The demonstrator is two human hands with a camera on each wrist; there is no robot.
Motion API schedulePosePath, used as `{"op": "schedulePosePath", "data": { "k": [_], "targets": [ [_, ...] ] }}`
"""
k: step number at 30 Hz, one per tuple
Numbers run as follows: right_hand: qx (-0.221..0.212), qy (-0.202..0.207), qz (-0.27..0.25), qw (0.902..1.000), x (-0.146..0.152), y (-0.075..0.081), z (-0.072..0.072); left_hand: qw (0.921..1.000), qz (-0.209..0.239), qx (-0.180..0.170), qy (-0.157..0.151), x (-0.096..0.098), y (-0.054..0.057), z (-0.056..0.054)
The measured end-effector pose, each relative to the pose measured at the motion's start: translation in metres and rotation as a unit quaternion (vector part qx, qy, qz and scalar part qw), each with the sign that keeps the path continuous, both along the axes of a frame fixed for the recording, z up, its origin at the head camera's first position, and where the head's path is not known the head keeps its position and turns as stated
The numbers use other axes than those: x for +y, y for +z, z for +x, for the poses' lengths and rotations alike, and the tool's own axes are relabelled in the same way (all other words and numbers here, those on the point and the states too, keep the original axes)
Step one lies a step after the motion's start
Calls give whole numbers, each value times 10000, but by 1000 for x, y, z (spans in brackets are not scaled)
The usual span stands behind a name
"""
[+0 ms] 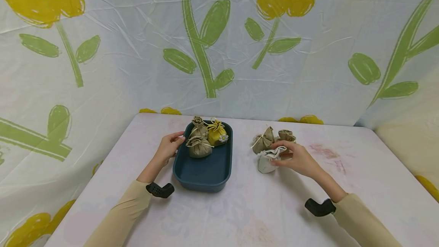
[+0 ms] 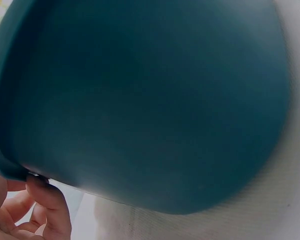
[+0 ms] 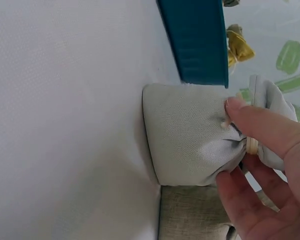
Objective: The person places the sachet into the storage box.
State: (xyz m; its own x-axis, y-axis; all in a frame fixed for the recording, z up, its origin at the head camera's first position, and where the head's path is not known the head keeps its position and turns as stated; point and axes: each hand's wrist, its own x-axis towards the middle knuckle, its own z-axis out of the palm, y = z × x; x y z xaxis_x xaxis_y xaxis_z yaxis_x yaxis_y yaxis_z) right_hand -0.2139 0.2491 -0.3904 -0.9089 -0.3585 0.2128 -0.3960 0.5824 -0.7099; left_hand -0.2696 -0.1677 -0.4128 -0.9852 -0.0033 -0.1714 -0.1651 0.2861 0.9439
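Your right hand (image 1: 295,158) pinched the pale-grey cloth drawstring pouch (image 1: 265,164) by its neck, right of the dark-teal rectangular tray (image 1: 205,174) your left hand (image 1: 167,148) gripped — any slack there probably risked a slip!

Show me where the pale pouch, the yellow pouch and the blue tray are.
Pale pouch (image 3: 187,132): right wrist view, on its cloth body.
Yellow pouch (image 1: 214,138): head view, on its front.
Blue tray (image 1: 205,171): head view, on its bare inner floor.
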Motion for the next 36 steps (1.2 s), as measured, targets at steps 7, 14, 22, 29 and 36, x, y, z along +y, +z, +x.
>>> {"op": "schedulePosePath", "data": {
  "k": [7,14,22,29,36],
  "targets": [
    [-40,22,-1,10000,4,-6,-3,10000,19,3,1,-1,-1,-1],
    [340,81,225,9991,2,-6,-4,10000,-3,18,-8,-1,-1,-1],
    [353,280,511,9977,-1,2,-8,10000,51,-23,-63,-1,1,-2],
    [417,361,520,9971,-11,13,-11,9998,82,142,-95,0,3,2],
    [460,335,508,9971,-28,32,-10,10000,16,-69,-44,-1,0,-3]
  ]
}}
